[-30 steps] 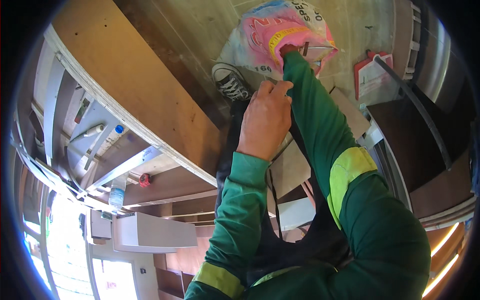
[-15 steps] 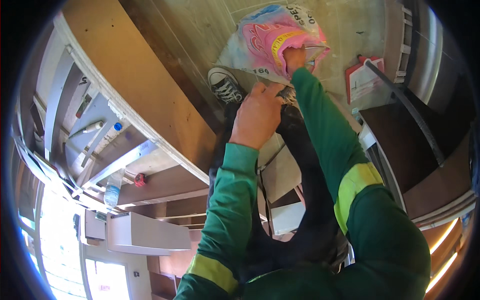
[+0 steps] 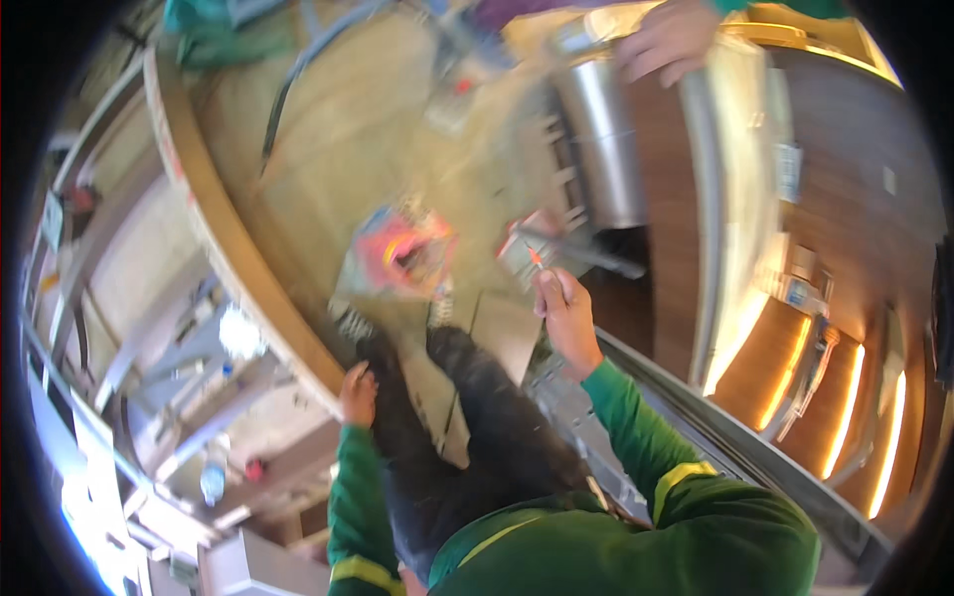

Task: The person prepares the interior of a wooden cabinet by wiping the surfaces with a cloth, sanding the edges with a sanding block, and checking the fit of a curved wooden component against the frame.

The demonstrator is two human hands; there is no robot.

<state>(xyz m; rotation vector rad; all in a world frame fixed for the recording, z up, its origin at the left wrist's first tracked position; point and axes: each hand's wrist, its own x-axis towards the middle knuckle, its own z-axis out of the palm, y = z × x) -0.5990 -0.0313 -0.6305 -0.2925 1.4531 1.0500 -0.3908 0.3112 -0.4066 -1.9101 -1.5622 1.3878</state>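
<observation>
My right hand (image 3: pixel 568 316) is raised at the centre right, its thumb and fingers closed round a slim thing with a bright orange tip (image 3: pixel 537 257). Most of that thing is hidden in the fingers, so its kind does not show. Low beside my thigh and near the curved board edge is my left hand (image 3: pixel 359 396); its fingers are partly curled and smeared by motion. On the floor by my shoes lies a pink, white and blue printed sack (image 3: pixel 383 250), its mouth gaping toward me, apart from both hands.
Another person's hand (image 3: pixel 668 42) rests at the top right, above a shiny metal cylinder (image 3: pixel 608 144). A red-and-white dustpan (image 3: pixel 519 244) lies beyond my right hand. A curved wooden board (image 3: pixel 234 233) runs along the left, with a plastic bottle (image 3: pixel 213 472) behind it.
My right hand has come out of the sack and now holds the orange-tipped thing. My left hand has dropped to my thigh. The view has shifted, and another person's hand has come in.
</observation>
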